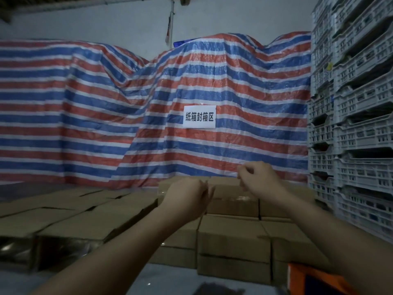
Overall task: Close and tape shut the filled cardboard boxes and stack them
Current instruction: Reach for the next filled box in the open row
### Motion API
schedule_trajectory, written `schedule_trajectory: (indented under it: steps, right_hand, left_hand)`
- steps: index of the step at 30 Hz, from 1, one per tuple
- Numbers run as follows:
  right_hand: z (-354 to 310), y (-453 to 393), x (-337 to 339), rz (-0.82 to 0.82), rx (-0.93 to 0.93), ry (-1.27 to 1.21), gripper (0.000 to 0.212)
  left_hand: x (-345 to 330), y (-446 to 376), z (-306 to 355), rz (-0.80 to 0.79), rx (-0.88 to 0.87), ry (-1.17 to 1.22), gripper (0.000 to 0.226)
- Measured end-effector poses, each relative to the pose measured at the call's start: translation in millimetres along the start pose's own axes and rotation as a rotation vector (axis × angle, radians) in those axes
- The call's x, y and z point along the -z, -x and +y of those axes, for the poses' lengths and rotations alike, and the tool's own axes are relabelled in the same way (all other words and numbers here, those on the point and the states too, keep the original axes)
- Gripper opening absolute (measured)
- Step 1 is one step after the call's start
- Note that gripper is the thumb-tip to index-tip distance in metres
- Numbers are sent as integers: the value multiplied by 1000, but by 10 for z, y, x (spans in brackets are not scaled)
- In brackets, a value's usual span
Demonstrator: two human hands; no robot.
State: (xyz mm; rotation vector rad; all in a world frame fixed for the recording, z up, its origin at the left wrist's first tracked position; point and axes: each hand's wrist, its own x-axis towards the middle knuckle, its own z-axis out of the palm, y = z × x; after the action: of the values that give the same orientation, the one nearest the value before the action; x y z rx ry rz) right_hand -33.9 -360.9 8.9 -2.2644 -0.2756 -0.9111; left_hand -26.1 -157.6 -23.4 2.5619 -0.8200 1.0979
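The stack of cardboard boxes (231, 237) sits low in the middle of the scene, rising in steps toward the far side, with its topmost box (231, 199) level with the person's hands. The flaps of these boxes lie flat and closed, and a glossy strip that looks like clear tape crosses the top box's near face. To the left lies a wider spread of low boxes (70, 211), several with dark gaps along their flap seams.

Both arms reach forward over the stack. The left hand (187, 199) has its fingers curled in loosely, and nothing can be seen in its grip; it hangs just in front of the top box. The right hand (257, 179) is raised a little higher and farther, its fingers curled with fingertips drawn together as if pinching; whether anything thin is between them cannot be told. The hands are near each other but apart.

Behind the boxes a red, white and blue striped tarpaulin (106, 103) drapes over bulky shapes across the whole far side, and a white paper sign (199, 117) with black Chinese characters is fixed to it. Above it is a pale wall (95, 24). Along the right, white perforated plastic crates (350, 124) stand stacked in tall columns. An orange object (308, 277) shows at the near right, partly cut off. The near floor is grey.
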Motion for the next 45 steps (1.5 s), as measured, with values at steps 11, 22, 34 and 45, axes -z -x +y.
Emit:
schedule_trajectory:
  steps: [11, 22, 34, 45]
  right_hand:
    - [-698, 650, -1146, -362, 86, -214, 43]
    - [-871, 408, -1912, -427, 106, -191, 27]
    - [-1226, 429, -2873, -611, 318, 153, 68]
    - [-1183, 528, -3094, -511, 448, 295, 47]
  left_hand:
    - [315, 1220, -1015, 77, 268, 106, 10]
    - [317, 1606, -1951, 135, 533, -42, 13]
    - [302, 1737, -2762, 176, 556, -266, 19]
    - [233, 1875, -2854, -278, 493, -196, 71]
